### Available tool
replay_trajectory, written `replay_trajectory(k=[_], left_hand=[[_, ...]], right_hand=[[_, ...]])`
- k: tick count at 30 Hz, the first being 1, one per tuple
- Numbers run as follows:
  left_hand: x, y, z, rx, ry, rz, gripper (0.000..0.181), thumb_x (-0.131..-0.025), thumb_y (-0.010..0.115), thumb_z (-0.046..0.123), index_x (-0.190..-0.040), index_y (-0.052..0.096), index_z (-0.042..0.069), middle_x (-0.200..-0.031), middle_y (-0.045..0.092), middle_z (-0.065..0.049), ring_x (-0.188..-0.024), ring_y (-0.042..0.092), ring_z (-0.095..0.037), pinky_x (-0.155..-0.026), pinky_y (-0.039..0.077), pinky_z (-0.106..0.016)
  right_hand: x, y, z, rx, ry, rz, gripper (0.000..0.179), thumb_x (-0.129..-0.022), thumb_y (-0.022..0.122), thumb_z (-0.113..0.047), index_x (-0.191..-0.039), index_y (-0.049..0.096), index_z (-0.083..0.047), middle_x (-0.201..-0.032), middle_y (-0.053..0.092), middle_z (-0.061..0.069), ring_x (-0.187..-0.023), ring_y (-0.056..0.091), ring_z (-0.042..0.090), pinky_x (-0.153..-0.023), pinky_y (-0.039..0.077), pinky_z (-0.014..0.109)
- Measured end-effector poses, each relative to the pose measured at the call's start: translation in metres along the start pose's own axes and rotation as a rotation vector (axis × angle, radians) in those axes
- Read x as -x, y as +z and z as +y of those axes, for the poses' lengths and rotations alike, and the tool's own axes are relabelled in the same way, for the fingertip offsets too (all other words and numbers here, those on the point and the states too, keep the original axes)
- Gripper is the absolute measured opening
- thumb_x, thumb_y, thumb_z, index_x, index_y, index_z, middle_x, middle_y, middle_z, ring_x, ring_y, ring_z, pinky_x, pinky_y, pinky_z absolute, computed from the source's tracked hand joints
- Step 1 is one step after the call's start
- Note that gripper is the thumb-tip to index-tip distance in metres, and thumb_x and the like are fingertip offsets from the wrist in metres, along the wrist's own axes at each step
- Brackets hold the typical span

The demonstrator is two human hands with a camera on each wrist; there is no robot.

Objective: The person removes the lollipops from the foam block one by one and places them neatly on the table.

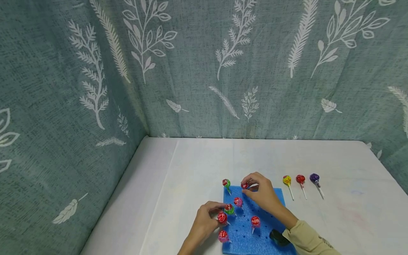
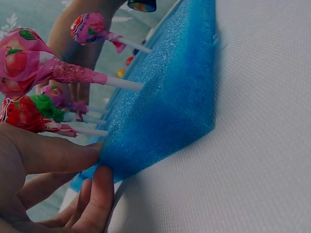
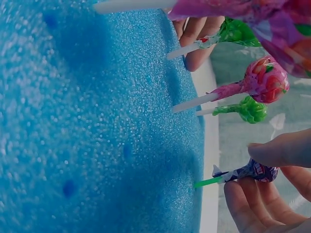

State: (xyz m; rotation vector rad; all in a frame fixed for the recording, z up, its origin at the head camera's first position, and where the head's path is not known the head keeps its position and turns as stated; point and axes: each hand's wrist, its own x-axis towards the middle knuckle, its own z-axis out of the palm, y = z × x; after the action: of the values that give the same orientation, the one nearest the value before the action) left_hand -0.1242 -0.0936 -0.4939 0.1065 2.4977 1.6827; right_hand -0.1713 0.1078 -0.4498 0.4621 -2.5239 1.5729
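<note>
My right hand (image 1: 262, 194) pinches a dark-wrapped lollipop (image 3: 265, 171) between thumb and fingers at the far edge of a blue foam block (image 1: 240, 237). Its green stick (image 3: 208, 182) meets the foam. At the block's left side, my left hand (image 1: 204, 220) grips the foam edge, thumb over the top and a fingertip against the side. Close by that hand stand a red lollipop (image 1: 222, 217) and a green one (image 1: 228, 209), sticks in the foam. A pink lollipop (image 2: 22, 63) stands at the near left corner.
More lollipops stand in the foam: a green one (image 1: 226, 182) at the far left corner, a pink one (image 1: 238, 202) and a red-pink one (image 1: 255, 221). On the white table to the right lie a yellow lollipop (image 1: 287, 180), a red one (image 1: 300, 179) and a purple one (image 1: 314, 177).
</note>
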Motion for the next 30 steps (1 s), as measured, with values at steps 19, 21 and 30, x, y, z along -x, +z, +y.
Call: replay_trajectory(k=[19,21,30], left_hand=[[0.001,0.0,0.002,0.005,-0.017,0.002,0.051,-0.051,0.076,-0.005,-0.096,0.067,0.018,-0.088,0.058,0.005,-0.089,0.054,-0.016,-0.091,0.037,-0.044],[0.001,0.0,0.002,0.003,-0.024,0.004,0.051,-0.051,0.076,-0.005,-0.095,0.067,0.018,-0.088,0.058,0.005,-0.089,0.054,-0.016,-0.091,0.037,-0.045],[0.001,0.001,0.002,0.01,-0.025,0.007,0.052,-0.051,0.076,-0.006,-0.096,0.067,0.018,-0.088,0.058,0.004,-0.089,0.054,-0.016,-0.091,0.036,-0.046]], right_hand=[[0.0,-0.004,0.037,-0.044,-0.218,0.202,0.022,-0.073,0.069,-0.007,-0.091,0.059,-0.017,-0.089,0.054,-0.003,-0.079,0.057,0.011,-0.064,0.051,0.023],[-0.001,-0.004,0.05,-0.03,-0.255,0.22,0.023,-0.074,0.069,-0.014,-0.093,0.059,-0.022,-0.091,0.054,-0.006,-0.08,0.056,0.008,-0.064,0.051,0.021],[-0.001,-0.007,0.079,0.018,-0.205,0.253,0.025,-0.074,0.069,-0.026,-0.096,0.058,-0.031,-0.095,0.053,-0.011,-0.085,0.056,0.006,-0.067,0.051,0.021]])
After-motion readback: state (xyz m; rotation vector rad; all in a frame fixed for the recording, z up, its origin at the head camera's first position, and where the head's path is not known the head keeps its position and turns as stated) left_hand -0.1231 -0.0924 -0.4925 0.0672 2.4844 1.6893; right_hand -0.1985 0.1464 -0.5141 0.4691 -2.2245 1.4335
